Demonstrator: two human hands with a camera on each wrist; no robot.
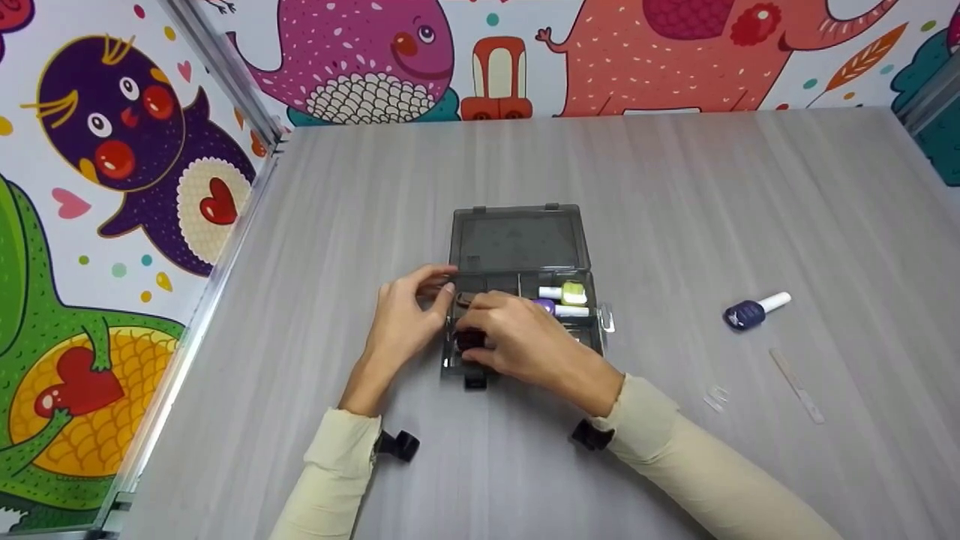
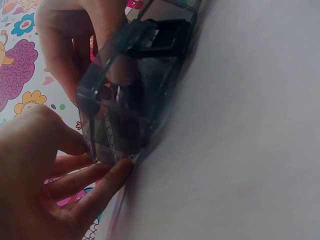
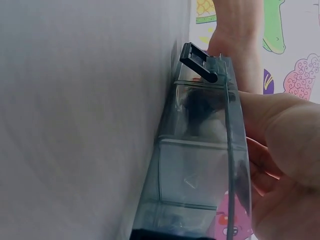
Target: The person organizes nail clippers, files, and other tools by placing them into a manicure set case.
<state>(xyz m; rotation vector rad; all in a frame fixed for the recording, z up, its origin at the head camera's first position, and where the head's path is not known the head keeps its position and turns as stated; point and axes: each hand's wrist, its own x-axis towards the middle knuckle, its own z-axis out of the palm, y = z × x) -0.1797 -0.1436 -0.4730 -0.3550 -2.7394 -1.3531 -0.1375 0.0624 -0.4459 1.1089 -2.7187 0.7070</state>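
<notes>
A smoky clear compartment box (image 1: 525, 330) lies on the table with its lid (image 1: 521, 240) laid back. My right hand (image 1: 525, 337) reaches into its front left compartment and pinches a dark red nail polish bottle (image 1: 471, 340), mostly hidden by the fingers. At the box's left side, my left hand (image 1: 409, 311) touches the wall with extended fingers (image 2: 102, 192). In the compartments on the right lie a yellow-green nail polish (image 1: 574, 292) and a purple nail polish (image 1: 546, 306), both with white caps. A dark brownish item (image 1: 465, 298) shows partly in the back left compartment.
To the right, a dark blue nail polish (image 1: 744, 315) with a white cap lies on the table (image 1: 660, 225). Nearer are a nail file-like stick (image 1: 796, 386) and small clear pieces (image 1: 717, 399). Printed panels (image 1: 375, 60) stand at the back and left.
</notes>
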